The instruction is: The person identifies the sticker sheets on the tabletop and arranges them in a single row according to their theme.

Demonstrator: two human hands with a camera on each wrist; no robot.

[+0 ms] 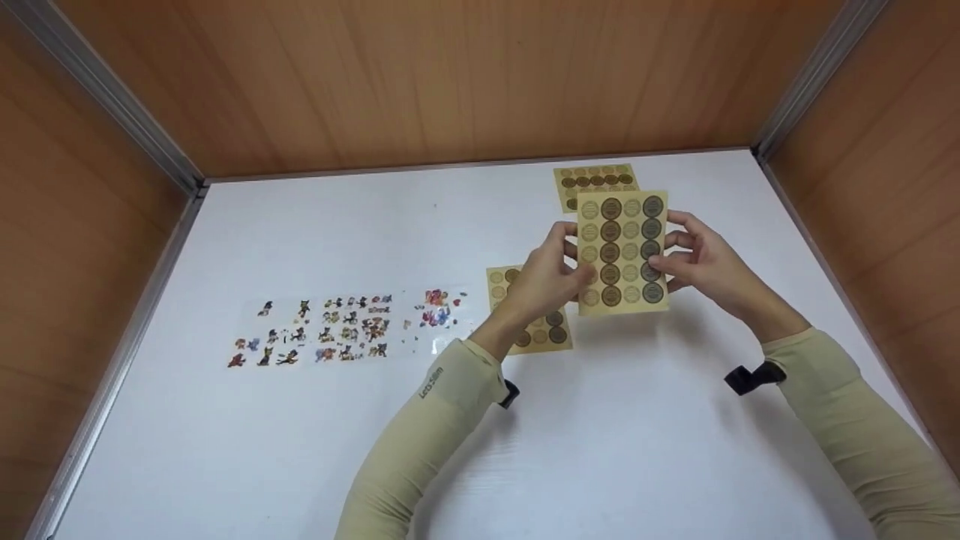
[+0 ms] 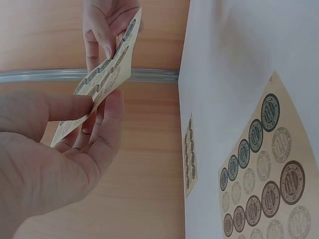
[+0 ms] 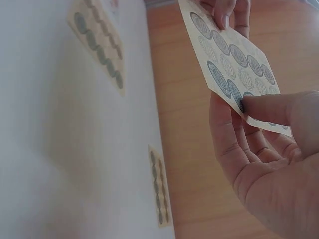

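A tan sticker sheet (image 1: 622, 255) with columns of round seal stickers is held up above the table. My left hand (image 1: 551, 270) pinches its left edge, thumb on the front and fingers behind. At the opposite edge, my right hand (image 1: 705, 262) pinches it the same way, its thumb over a dark round sticker. In the left wrist view the held sheet (image 2: 99, 82) looks slightly bent. Below my left hand a second sticker sheet (image 1: 551, 337) lies on the table, partly hidden by the wrist. Behind the held sheet lies a third sticker sheet (image 1: 592, 180), its lower part covered from view.
Left of the hands, clear sheets with small colourful cartoon figures (image 1: 352, 330) lie in a row on the white table (image 1: 285, 442). Wood-grain panels (image 1: 450, 82) enclose the back and sides, with metal strips (image 1: 112, 97) at the corners.
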